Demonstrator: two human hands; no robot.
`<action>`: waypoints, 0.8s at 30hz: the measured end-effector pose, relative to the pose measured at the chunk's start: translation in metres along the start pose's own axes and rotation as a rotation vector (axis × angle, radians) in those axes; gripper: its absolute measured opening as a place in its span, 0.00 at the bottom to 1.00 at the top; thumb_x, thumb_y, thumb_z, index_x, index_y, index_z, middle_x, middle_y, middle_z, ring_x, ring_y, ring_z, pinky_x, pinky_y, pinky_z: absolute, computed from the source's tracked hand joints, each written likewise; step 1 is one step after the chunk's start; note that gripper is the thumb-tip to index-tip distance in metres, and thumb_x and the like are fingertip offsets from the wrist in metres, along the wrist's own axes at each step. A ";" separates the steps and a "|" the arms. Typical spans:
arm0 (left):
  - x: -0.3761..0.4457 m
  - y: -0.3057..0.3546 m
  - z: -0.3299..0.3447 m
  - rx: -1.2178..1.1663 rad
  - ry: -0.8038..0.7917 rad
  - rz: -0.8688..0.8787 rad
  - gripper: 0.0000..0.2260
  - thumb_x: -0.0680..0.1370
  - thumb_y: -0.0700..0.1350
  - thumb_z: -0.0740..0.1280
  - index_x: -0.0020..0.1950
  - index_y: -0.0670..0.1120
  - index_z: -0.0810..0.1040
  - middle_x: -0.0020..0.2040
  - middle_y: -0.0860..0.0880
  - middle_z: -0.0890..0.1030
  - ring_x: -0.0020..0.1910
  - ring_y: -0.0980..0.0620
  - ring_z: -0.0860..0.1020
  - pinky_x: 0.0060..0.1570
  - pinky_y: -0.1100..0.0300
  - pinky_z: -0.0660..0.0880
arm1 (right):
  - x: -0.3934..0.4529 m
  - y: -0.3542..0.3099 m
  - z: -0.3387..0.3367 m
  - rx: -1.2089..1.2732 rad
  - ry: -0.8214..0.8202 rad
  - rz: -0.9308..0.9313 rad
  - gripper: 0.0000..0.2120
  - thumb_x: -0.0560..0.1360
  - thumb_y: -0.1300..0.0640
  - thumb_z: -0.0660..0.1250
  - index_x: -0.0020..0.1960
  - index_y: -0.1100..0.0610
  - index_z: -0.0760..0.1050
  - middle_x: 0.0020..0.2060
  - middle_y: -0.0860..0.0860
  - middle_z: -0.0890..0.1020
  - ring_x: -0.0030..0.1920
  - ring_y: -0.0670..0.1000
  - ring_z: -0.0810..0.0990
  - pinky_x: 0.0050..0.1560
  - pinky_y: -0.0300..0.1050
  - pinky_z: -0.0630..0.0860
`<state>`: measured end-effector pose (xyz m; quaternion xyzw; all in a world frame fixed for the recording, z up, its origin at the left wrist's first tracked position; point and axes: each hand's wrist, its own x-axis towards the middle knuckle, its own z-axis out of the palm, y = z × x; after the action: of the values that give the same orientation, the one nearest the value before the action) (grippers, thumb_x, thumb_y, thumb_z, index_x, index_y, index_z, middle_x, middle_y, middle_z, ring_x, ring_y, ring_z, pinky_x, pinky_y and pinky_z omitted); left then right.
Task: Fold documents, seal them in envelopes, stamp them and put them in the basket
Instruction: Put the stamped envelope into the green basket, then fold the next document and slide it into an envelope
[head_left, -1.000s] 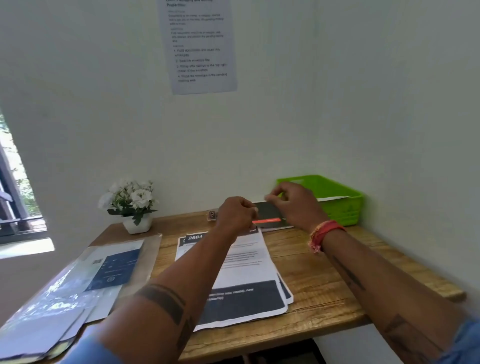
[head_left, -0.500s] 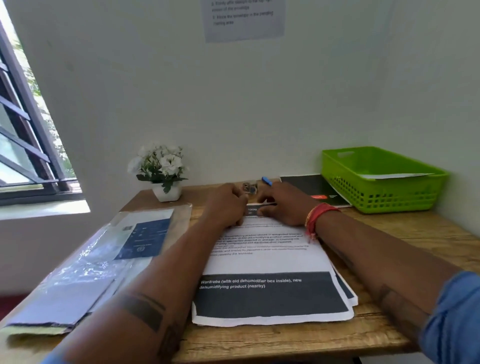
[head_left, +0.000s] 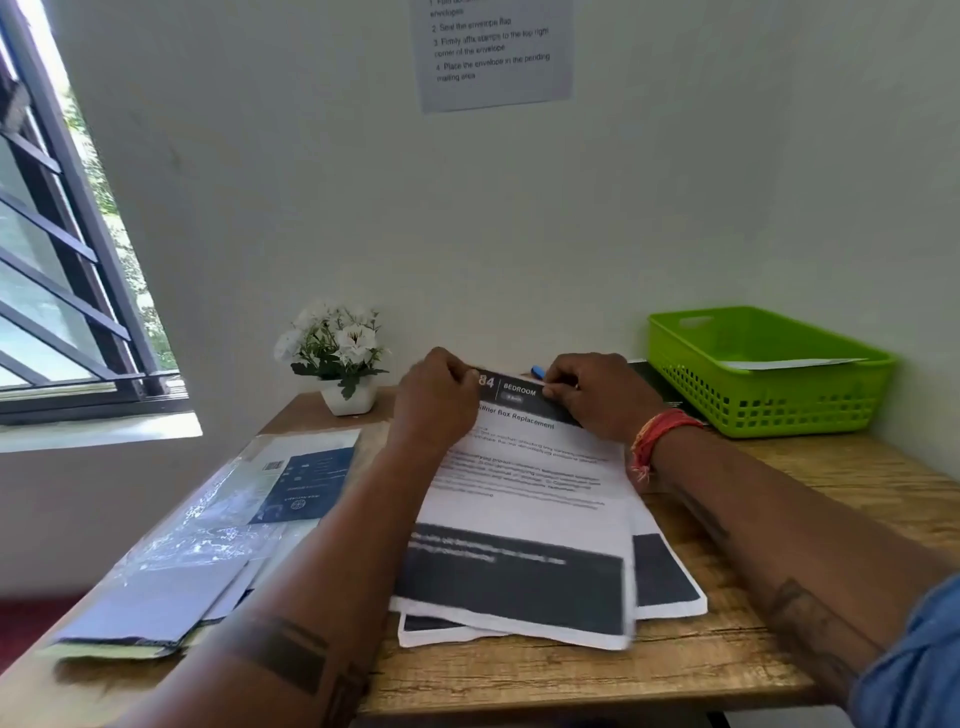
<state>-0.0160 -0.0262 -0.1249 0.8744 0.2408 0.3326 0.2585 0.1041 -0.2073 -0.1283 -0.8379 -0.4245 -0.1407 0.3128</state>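
Both hands, my left hand (head_left: 436, 400) and right hand (head_left: 597, 395), pinch the top sheet (head_left: 524, 467); I should match corners first.

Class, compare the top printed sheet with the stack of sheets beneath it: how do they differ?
1. Both hands, left hand and right hand, pinch the top sheet at its far edge; the stack lies untouched.
2. The top sheet's far edge is lifted; the stack lies flat.
Both carry dark printed bands.
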 end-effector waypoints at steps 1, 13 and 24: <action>0.002 0.000 -0.005 0.028 0.027 0.000 0.12 0.79 0.56 0.66 0.56 0.50 0.74 0.52 0.50 0.79 0.51 0.48 0.78 0.52 0.51 0.76 | -0.002 0.000 -0.003 0.043 0.039 0.018 0.03 0.77 0.52 0.69 0.48 0.49 0.80 0.42 0.47 0.83 0.43 0.48 0.78 0.40 0.40 0.69; 0.009 0.015 0.003 0.169 -0.042 0.019 0.11 0.79 0.43 0.63 0.60 0.54 0.73 0.52 0.51 0.83 0.54 0.46 0.78 0.61 0.47 0.66 | -0.013 0.000 -0.018 0.402 -0.019 0.316 0.06 0.75 0.53 0.73 0.42 0.53 0.82 0.37 0.47 0.85 0.36 0.47 0.81 0.36 0.38 0.74; 0.015 -0.004 0.042 0.474 -0.265 0.215 0.16 0.76 0.41 0.63 0.58 0.57 0.83 0.59 0.46 0.76 0.61 0.42 0.74 0.63 0.47 0.73 | -0.019 -0.005 -0.007 0.280 -0.272 0.126 0.08 0.79 0.49 0.67 0.50 0.50 0.84 0.41 0.47 0.86 0.30 0.43 0.80 0.36 0.41 0.76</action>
<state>0.0227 -0.0263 -0.1471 0.9667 0.1821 0.1753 0.0393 0.0892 -0.2218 -0.1306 -0.8226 -0.4249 0.0540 0.3741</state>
